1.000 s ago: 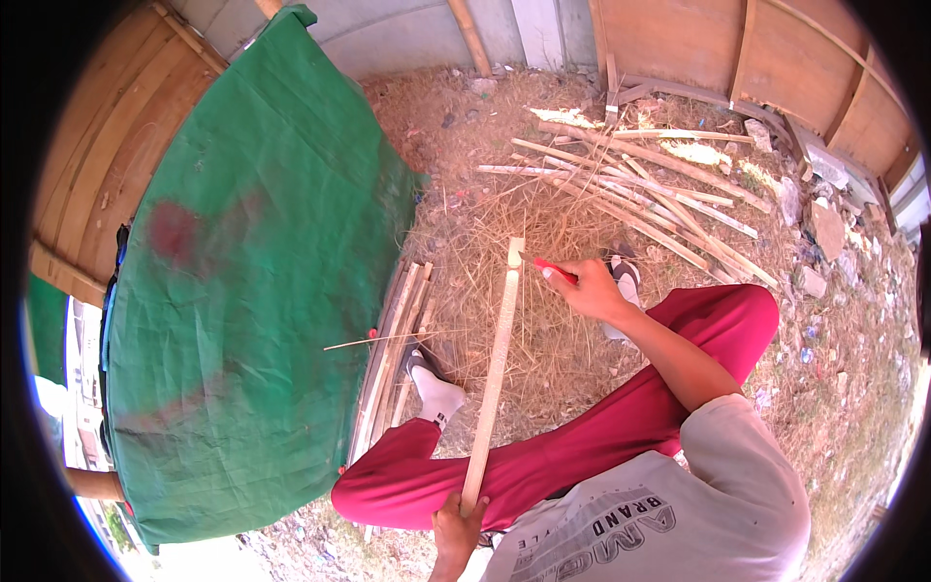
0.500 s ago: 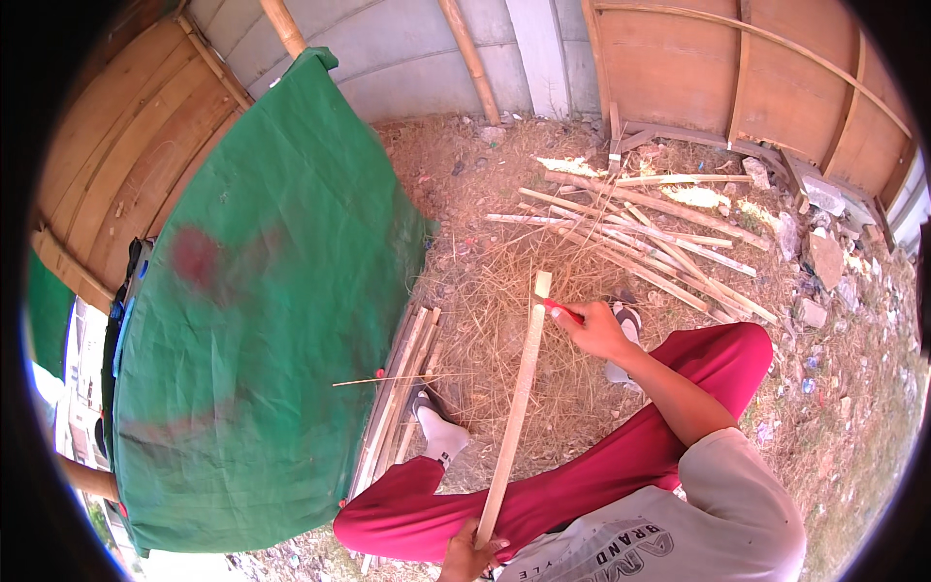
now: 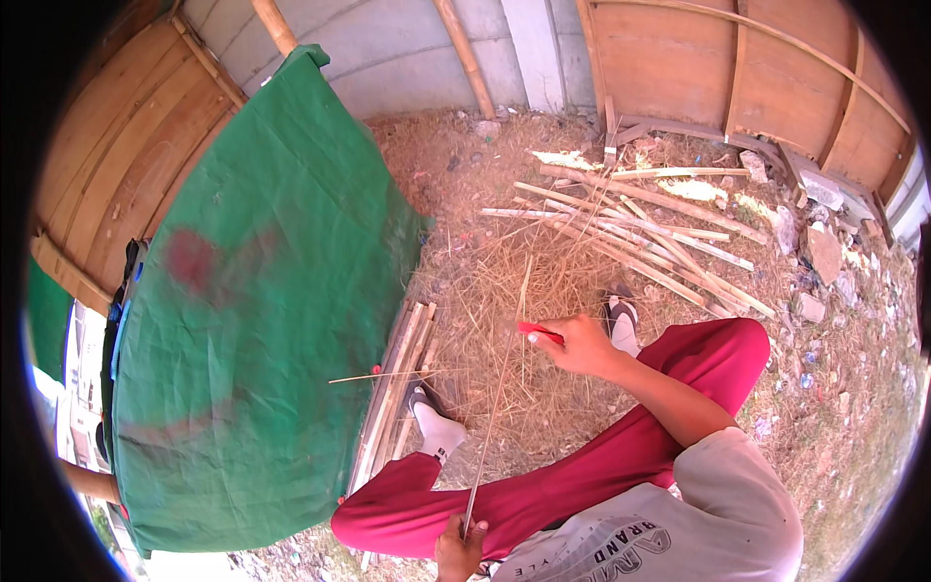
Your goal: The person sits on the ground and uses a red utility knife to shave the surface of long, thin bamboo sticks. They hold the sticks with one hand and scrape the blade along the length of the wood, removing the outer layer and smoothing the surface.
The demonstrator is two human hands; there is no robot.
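Note:
My left hand (image 3: 459, 551) is closed around the near end of a long, thin bamboo strip (image 3: 481, 473), low in front of my shirt. The strip slants up and away from me, its narrow edge showing, and its far part blends into the straw. My right hand (image 3: 580, 346) grips a small red-handled tool (image 3: 543, 334) beside the strip's far half. The tool's working end is too small to make out, and I cannot tell whether it touches the strip.
Straw-like shavings (image 3: 553, 276) cover the ground between my sandalled feet. Farther off lies a pile of bamboo strips (image 3: 659, 242). More strips (image 3: 398, 388) lie beside a green tarp (image 3: 272, 320) on the left. Rubble (image 3: 822, 254) lines the right, by wooden panels (image 3: 669, 68).
The bamboo strip has turned from its broad face to its narrow edge. My right hand has drawn slightly nearer and left with the red-handled tool. My left hand keeps its hold.

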